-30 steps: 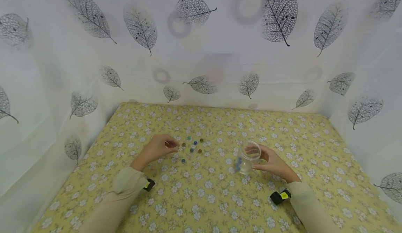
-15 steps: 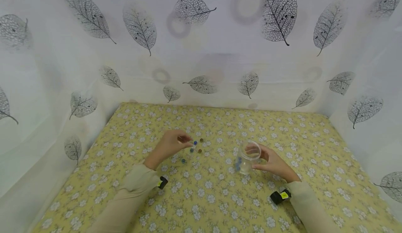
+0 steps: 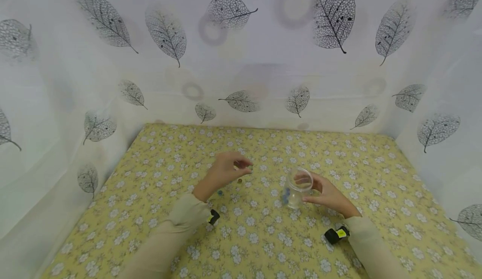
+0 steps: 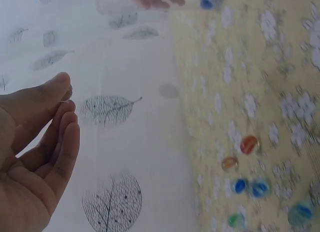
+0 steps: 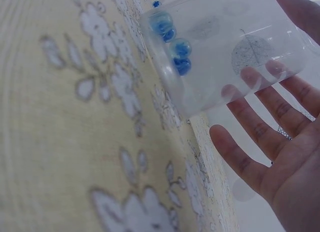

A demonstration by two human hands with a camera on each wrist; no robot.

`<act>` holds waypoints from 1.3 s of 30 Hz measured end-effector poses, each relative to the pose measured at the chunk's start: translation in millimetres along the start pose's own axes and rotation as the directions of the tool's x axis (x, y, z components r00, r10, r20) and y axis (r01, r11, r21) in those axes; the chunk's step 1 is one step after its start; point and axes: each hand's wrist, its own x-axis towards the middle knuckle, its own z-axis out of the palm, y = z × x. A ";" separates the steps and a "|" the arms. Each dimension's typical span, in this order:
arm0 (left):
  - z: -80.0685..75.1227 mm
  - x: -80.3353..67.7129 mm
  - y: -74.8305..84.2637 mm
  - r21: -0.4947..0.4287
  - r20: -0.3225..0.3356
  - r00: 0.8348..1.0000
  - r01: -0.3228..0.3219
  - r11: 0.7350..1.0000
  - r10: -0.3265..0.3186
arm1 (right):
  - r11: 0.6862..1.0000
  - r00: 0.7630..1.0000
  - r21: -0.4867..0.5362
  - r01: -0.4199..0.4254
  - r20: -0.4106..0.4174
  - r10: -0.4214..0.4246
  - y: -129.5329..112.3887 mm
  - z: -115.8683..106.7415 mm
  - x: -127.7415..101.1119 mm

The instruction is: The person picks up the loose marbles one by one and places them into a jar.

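My left hand (image 3: 247, 167) hovers above the yellow floral tablecloth (image 3: 263, 241) and pinches a small marble (image 4: 67, 95) between thumb and fingertips. To its right stands a clear plastic jar (image 3: 297, 187), tilted a little, with its base on the cloth. My right hand (image 3: 312, 190) grips the jar from the right, fingers wrapped round its wall (image 5: 225, 46). Several blue marbles (image 5: 175, 41) lie at the jar's bottom. Loose marbles (image 3: 239, 181) lie on the cloth under and behind the left hand; the left wrist view shows orange (image 4: 248, 144), blue (image 4: 259, 188) and green (image 4: 235, 220) ones.
White curtains printed with grey leaves (image 3: 241, 61) close in the table at the back and on both sides. A black band sits at each wrist (image 3: 335, 235).
My left hand has lifted from the loose marbles and moved right toward the jar, pinching a marble. The right hand and the jar have stayed still.
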 end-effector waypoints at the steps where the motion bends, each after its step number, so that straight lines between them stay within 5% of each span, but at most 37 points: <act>1: 2.2 1.8 2.3 0.003 0.005 1.000 -0.007 1.000 0.007 | 1.000 1.000 0.000 0.003 0.000 -0.003 0.2 0.1 -0.1; 9: 19.1 14.0 18.2 0.067 0.023 0.995 -0.103 0.992 0.101 | 0.999 0.999 0.026 0.040 -0.004 -0.040 1.2 0.3 -0.1; 26: 47.8 41.4 49.2 0.059 0.124 0.981 -0.155 0.986 0.146 | 0.998 0.999 0.052 0.036 0.003 -0.037 2.7 -1.6 0.1; 39: 60.9 46.1 57.9 0.069 0.149 0.969 -0.207 0.976 0.195 | 1.000 1.000 0.027 -0.015 0.008 0.014 3.5 -2.7 0.6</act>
